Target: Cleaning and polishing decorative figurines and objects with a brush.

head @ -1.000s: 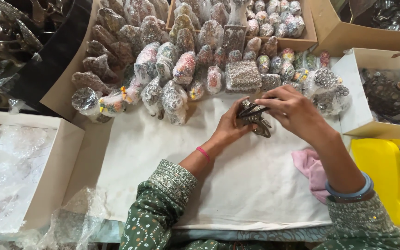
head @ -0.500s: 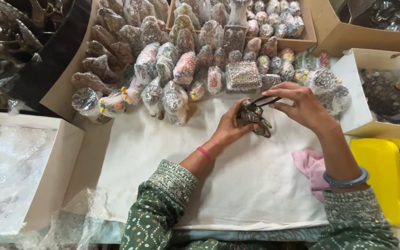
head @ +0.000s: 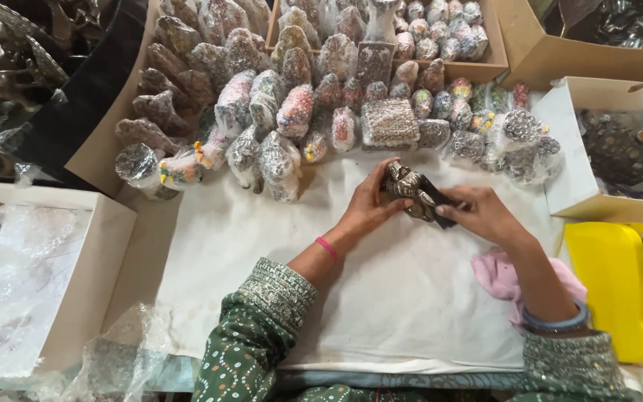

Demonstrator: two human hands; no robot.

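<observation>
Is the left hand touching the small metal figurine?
Touching. The head view shows the left hand with its fingers wrapped against the metal figurine.

A white sheet covers the table, bearing wrapped figurines.

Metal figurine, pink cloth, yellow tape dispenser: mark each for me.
metal figurine (head: 408, 186), head view, on its upper body between the hands
pink cloth (head: 496, 275), head view, on the bare fold left of the forearm
yellow tape dispenser (head: 608, 283), head view, on its flat yellow side
</observation>
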